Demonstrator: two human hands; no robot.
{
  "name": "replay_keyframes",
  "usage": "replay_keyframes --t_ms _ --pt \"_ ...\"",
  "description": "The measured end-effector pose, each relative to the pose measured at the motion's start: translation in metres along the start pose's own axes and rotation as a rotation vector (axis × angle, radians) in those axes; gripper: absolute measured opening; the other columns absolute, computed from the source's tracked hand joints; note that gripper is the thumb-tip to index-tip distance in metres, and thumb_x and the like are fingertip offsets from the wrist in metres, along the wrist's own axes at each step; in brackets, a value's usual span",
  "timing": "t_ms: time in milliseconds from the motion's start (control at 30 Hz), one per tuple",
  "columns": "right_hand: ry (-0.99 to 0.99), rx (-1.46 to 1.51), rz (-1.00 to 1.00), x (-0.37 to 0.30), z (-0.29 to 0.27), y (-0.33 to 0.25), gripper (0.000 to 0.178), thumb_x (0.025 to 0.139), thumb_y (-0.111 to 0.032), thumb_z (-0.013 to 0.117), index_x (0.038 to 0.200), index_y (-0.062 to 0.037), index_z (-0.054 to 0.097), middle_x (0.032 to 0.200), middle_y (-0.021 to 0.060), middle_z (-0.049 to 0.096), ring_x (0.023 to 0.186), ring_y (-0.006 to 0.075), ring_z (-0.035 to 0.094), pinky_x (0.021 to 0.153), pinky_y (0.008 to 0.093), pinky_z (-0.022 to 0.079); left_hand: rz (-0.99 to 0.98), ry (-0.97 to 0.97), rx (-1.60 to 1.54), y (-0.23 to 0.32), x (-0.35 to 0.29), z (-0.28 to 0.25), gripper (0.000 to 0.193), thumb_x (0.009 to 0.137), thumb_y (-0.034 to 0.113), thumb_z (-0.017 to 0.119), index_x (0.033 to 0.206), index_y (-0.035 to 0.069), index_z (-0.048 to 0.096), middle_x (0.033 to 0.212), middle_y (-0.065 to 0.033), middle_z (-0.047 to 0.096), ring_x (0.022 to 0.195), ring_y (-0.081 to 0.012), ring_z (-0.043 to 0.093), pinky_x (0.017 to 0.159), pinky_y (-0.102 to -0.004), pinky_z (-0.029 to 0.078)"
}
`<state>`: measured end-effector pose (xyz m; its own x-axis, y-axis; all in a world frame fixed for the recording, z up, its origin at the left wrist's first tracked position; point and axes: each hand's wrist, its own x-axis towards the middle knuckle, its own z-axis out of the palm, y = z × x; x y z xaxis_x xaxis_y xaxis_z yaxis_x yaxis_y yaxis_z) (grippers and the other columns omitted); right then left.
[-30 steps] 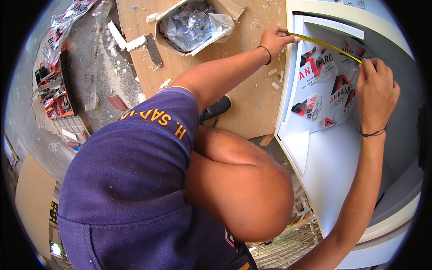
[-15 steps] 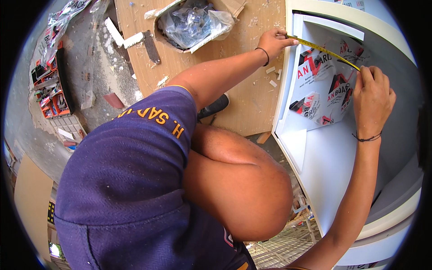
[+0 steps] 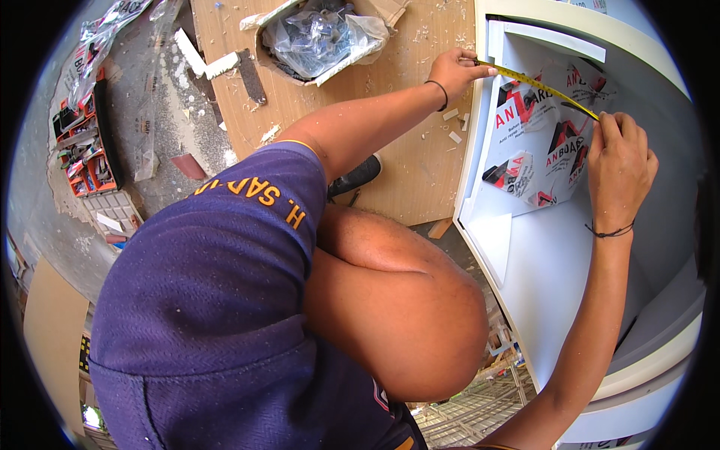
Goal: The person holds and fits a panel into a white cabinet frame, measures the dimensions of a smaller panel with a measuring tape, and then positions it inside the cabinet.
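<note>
A yellow tape measure blade is stretched across the inside of a white cabinet. My left hand pinches one end of it at the cabinet's front edge. At the other end, farther inside, my right hand closes its fingers on the tape; whether the case sits in the palm is hidden. Behind the tape stands a panel covered in printed white, red and black film. A narrow white strip runs along the cabinet's far side.
A wooden board with shavings and small white offcuts lies left of the cabinet. On it stands a box with clear plastic inside. An orange and black tool tray is at far left. My bent knee is close to the cabinet.
Almost nothing differs. My right hand has shifted very slightly, and the tape stays stretched between both hands.
</note>
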<state>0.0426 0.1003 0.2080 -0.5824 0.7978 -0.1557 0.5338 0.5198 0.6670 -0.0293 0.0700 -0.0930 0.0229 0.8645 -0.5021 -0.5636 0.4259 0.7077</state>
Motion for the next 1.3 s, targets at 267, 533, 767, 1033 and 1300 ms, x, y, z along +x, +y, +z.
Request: replay_keyframes --t_ms 267,533,767,1033,1300 --pt "0.03 0.034 0.021 -0.002 0.0 -0.002 0.008 0.079 -0.018 0.063 0.085 -0.0136 0.064 0.09 -0.0035 0.059 0.087 0.0152 0.055 0.076 0.0341 0.041 -0.008 -0.055 0.023 0.001 -0.007 -0.002 0.059 0.072 0.027 0.078 0.111 -0.008 0.05 0.096 -0.0123 0.064 0.084 -0.0122 0.06 0.069 -0.022 0.048" --pt "-0.027 0.101 0.088 -0.012 -0.001 -0.007 0.006 0.077 -0.017 0.062 0.08 -0.0125 0.062 0.082 -0.0017 0.058 0.081 0.0177 0.055 0.07 0.035 0.041 -0.204 -0.111 -0.112 0.01 -0.018 -0.009 0.061 0.087 0.052 0.052 0.113 -0.004 0.051 0.102 -0.0128 0.059 0.093 -0.0185 0.059 0.076 -0.029 0.048" --pt "-0.251 0.32 0.398 -0.041 -0.006 -0.022 0.012 0.078 -0.019 0.059 0.082 -0.0092 0.063 0.081 0.0083 0.059 0.078 0.0287 0.058 0.065 0.0414 0.044 -0.297 -0.053 -0.129 0.028 -0.003 -0.003 0.058 0.09 0.052 0.042 0.113 0.0 0.053 0.106 -0.0111 0.058 0.094 -0.0203 0.057 0.08 -0.0324 0.045" --pt "-0.42 1.02 0.97 -0.143 0.014 -0.072 0.014 0.076 -0.019 0.062 0.077 -0.0051 0.065 0.073 0.0149 0.064 0.07 0.0279 0.062 0.065 0.0361 0.046 -0.235 -0.061 -0.123 0.041 -0.019 -0.003 0.065 0.089 0.056 0.039 0.122 0.0 0.046 0.12 -0.0126 0.053 0.104 -0.0204 0.053 0.091 -0.0385 0.038" --pt "-0.16 2.073 1.476 -0.245 -0.039 -0.173 0.006 0.088 -0.01 0.052 0.087 -0.004 0.052 0.076 0.0051 0.059 0.072 0.0137 0.059 0.068 0.0261 0.047 0.286 -0.016 0.218 0.086 -0.083 0.014 0.055 0.09 0.045 0.049 0.111 -0.006 0.053 0.105 -0.0189 0.06 0.102 -0.0241 0.056 0.087 -0.0315 0.042"
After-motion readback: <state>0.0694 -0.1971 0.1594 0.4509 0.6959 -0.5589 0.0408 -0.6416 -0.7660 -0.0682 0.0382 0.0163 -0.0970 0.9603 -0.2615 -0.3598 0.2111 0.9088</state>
